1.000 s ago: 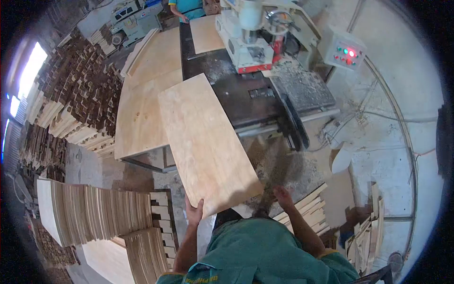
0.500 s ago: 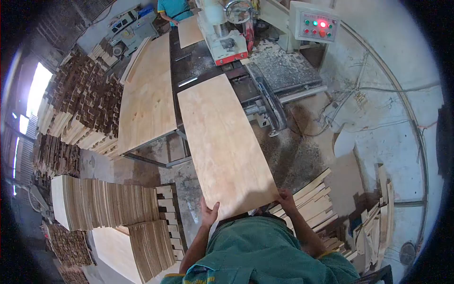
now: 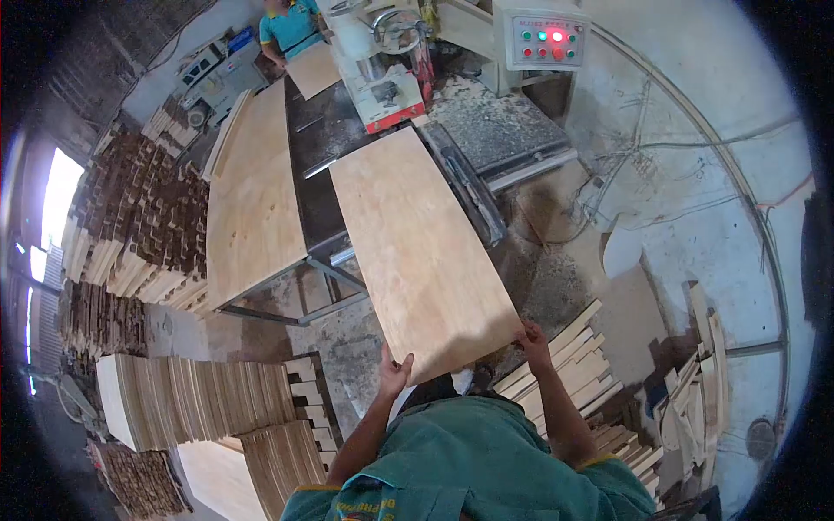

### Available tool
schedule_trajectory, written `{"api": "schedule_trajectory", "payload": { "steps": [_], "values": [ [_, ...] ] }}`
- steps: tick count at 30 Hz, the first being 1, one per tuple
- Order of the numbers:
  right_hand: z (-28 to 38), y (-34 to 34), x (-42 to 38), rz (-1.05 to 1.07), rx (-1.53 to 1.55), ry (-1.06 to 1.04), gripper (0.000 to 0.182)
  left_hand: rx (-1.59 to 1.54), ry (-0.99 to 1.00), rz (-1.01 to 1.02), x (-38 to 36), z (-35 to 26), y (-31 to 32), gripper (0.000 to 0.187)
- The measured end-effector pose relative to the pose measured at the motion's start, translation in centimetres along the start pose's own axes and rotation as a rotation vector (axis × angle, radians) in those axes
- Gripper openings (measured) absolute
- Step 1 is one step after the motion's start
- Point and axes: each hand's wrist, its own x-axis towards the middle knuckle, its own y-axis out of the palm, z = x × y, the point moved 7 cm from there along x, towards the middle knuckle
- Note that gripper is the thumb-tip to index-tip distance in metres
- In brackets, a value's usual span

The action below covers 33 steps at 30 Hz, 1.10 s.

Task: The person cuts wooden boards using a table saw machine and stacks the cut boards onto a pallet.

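A long plywood board (image 3: 426, 252) stretches from my body toward the saw machine (image 3: 373, 78), its far end resting at the dark machine table. My left hand (image 3: 395, 373) grips the near left corner, thumb on top and fingers underneath. At the near right corner, my right hand (image 3: 532, 340) is closed on the board's edge. The board's far edge lies just in front of the red guard (image 3: 395, 118) of the machine.
A co-worker (image 3: 291, 30) stands at the far end, holding another board (image 3: 314, 69). Left are a wide plywood sheet (image 3: 252, 208) and stacked wood strips (image 3: 143, 208). Stacked panels (image 3: 200, 395) stand near left; loose strips (image 3: 565, 369) lie right. A control box (image 3: 546, 42) hangs on the right.
The board in my hands has moved slightly forward, closer to the machine's red guard. My view has shifted a little to the right, showing more of the co-worker.
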Motion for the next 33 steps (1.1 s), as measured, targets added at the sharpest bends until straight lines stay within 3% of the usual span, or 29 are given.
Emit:
{"api": "schedule_trajectory", "payload": {
  "steps": [7,9,10,12,13,15,16,18,22,24,29,33],
  "values": [
    [-0.8,-1.0,1.4,-0.080,0.084,-0.053,0.037,-0.121,0.001,-0.006,3.0,1.2,1.3,0.081],
    [-1.8,-1.0,0.9,-0.119,0.086,0.043,0.037,-0.522,-0.183,-0.070,3.0,2.8,1.4,0.080],
    [-2.3,-0.9,0.7,-0.154,0.092,0.132,0.039,-0.526,-0.187,-0.075,3.1,2.9,1.2,0.080],
    [-3.6,-0.3,0.6,-0.092,0.045,0.191,0.041,-0.224,-0.111,-0.007,3.0,2.2,0.9,0.080],
    [-4.4,0.0,0.8,-0.031,0.004,0.243,0.047,-0.229,-0.117,-0.014,3.0,0.9,0.8,0.080],
    [-4.1,1.3,1.2,-0.015,-0.091,0.339,0.050,0.100,-0.195,-0.013,3.3,-2.1,0.7,0.082],
    [-4.2,1.8,1.3,-0.004,-0.179,0.429,0.055,0.099,-0.200,-0.016,4.2,-0.7,0.2,0.082],
    [-13.8,-2.4,5.5,0.020,-0.398,0.245,0.055,0.058,-0.005,-0.050,6.5,2.3,-1.1,0.084],
    [-5.4,3.7,6.6,-0.042,-0.469,0.187,0.059,-0.030,0.007,-0.035,9.2,-0.1,-1.4,0.085],
    [-1.3,6.1,7.4,-0.082,-0.572,0.137,0.059,0.098,0.087,-0.034,10.6,-2.5,-1.5,0.082],
    [0.0,9.0,11.3,-0.141,-0.584,0.276,0.056,0.056,-0.027,-0.014,15.3,-1.7,-2.5,0.079],
    [0.2,10.4,15.0,-0.217,-0.812,0.157,0.055,-0.094,-0.069,-0.013,18.9,-0.5,-3.4,0.080]
  ]
}}
